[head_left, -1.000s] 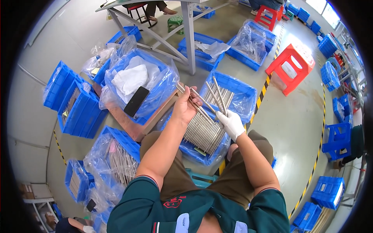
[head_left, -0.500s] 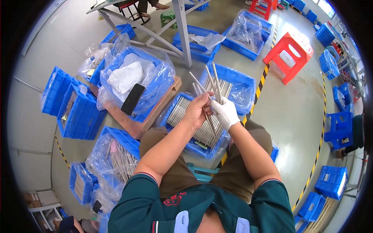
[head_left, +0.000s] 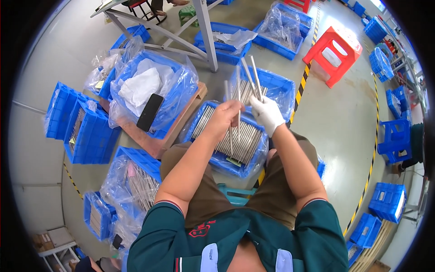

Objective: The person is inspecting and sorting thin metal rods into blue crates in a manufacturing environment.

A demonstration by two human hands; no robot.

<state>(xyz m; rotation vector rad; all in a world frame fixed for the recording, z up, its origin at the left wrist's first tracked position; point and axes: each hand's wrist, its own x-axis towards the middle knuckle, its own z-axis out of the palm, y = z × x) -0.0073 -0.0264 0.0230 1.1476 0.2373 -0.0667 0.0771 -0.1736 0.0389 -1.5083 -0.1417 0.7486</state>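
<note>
My bare left hand (head_left: 223, 119) is closed around a couple of thin metal rods (head_left: 231, 136), which stand nearly upright and stick out above and below the fist. My right hand (head_left: 268, 115), in a white glove, grips two more metal rods (head_left: 256, 75) that point up and spread slightly at their tops. The hands are apart, side by side. Below them, a blue crate (head_left: 226, 168) lined with clear plastic holds a row of similar rods (head_left: 247, 147). Just behind it stands another lined blue crate (head_left: 283, 88) with rods in its left part.
To the left, a blue crate (head_left: 174, 75) with white cloth and a black phone (head_left: 150, 112) sits on a wooden pallet (head_left: 142, 140). Table legs (head_left: 206, 36) rise at the back. A red stool (head_left: 334, 54) stands right, beyond yellow-black floor tape (head_left: 301, 93). Further rods (head_left: 141, 188) fill a lower-left crate.
My hands have drawn apart from a shared bundle. Rods are now split between them, and those in my left hand stand more upright. The whole view has shifted slightly.
</note>
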